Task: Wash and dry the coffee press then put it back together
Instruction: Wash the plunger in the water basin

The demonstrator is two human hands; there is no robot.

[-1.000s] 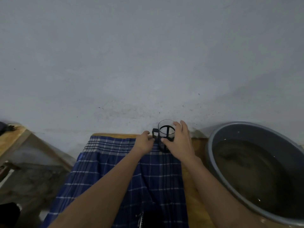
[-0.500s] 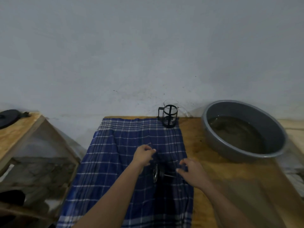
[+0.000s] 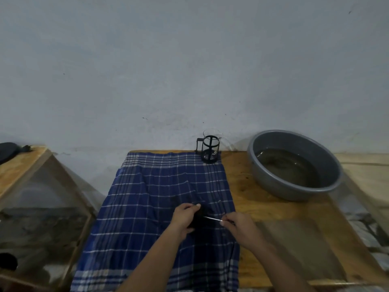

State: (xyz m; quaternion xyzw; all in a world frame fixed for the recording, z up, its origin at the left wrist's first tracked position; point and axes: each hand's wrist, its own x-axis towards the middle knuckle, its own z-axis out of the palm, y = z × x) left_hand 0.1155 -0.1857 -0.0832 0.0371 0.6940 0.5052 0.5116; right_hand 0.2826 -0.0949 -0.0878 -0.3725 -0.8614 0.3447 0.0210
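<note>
The glass coffee press beaker (image 3: pixel 209 149) in its black frame stands upright at the far edge of the blue checked cloth (image 3: pixel 147 207), close to the wall. Its plunger (image 3: pixel 205 219) lies across the cloth's middle. My left hand (image 3: pixel 184 218) grips the plunger's dark lid and filter end. My right hand (image 3: pixel 237 225) pinches the thin metal rod at its other end. Both hands sit low over the cloth, well in front of the beaker.
A grey basin (image 3: pixel 294 165) of murky water sits on the wooden table (image 3: pixel 273 207) at the right. A lower wooden bench (image 3: pixel 19 165) stands at the left with a dark object (image 3: pixel 7 151) on its far end. The wall is right behind the table.
Both hands left the beaker at the back of the cloth, came toward me and took hold of the plunger. The camera tilted down, showing more of the table.
</note>
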